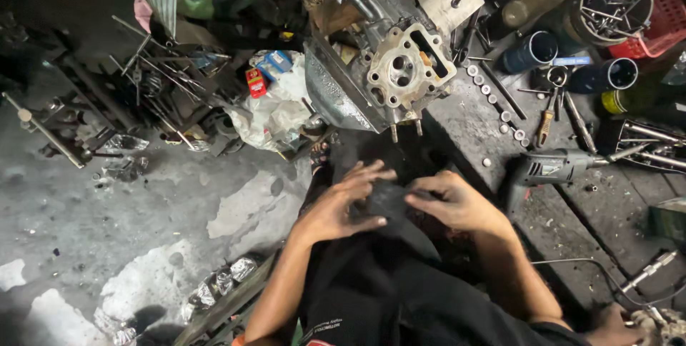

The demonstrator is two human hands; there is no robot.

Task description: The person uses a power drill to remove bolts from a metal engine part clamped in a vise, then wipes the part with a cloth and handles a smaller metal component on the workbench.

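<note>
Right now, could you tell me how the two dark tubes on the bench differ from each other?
The left tube looks bluish with a pale rim, while the right tube is darker. The left one sits further up the bench, the right one lower. Both lie tilted, open ends towards the upper right.

Two hands (343, 207), one cylinder head (404, 71), one electric drill (550, 167).

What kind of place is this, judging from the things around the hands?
Probably a small engine repair workshop: a metal engine part sits on the dirty bench, an electric drill lies beside it, and a round container of metal rods stands behind.
</note>
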